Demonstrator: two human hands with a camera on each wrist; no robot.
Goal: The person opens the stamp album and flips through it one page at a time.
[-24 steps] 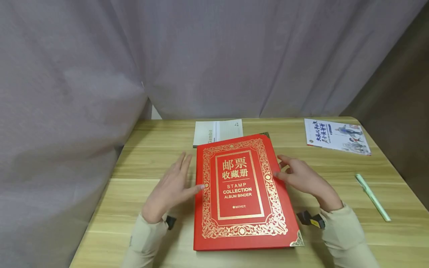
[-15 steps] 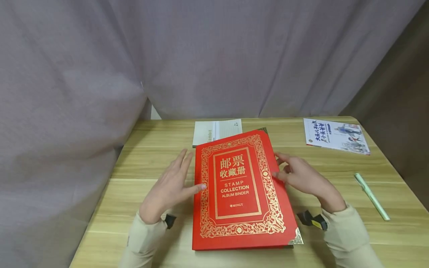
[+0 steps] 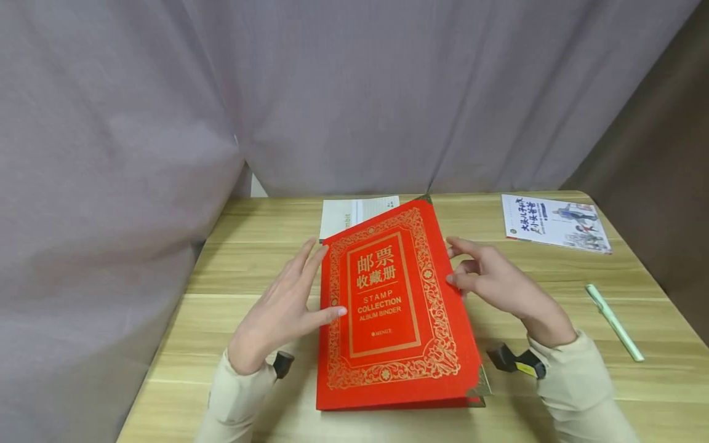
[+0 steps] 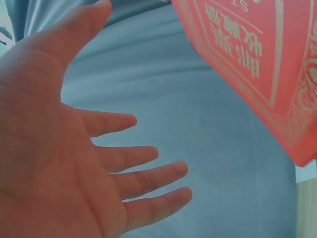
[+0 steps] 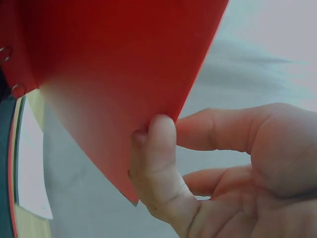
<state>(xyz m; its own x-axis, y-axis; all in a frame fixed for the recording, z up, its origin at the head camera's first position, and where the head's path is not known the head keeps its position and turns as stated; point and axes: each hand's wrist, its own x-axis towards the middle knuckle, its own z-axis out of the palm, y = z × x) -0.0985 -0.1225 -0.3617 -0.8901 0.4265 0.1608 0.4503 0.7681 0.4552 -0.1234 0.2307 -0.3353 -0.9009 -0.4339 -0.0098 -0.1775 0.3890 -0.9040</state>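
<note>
A red stamp album binder (image 3: 382, 344) with gold lettering and metal corners lies mid-table, its front cover tilted up along the right side. My right hand (image 3: 498, 283) pinches the cover's right edge between thumb and fingers. In the right wrist view the cover's plain red inside (image 5: 124, 59) shows, with metal rings (image 5: 19, 90) near the spine. My left hand (image 3: 279, 314) is beside the spine, thumb reaching over the cover's left border; whether it touches cannot be told. In the left wrist view its palm (image 4: 59, 163) faces the camera, fingers straight and spread.
Behind the binder lies a pale notebook (image 3: 340, 215), partly covered from view. A white illustrated booklet (image 3: 559, 224) is at the back right, and a light green pen (image 3: 615, 323) lies to the right of my right hand. A grey curtain (image 3: 343, 98) hangs behind the table (image 3: 221, 277).
My right hand has raised the binder's cover and moved slightly up and left with it. A gap now shows under the cover's right side. The left hand has barely shifted.
</note>
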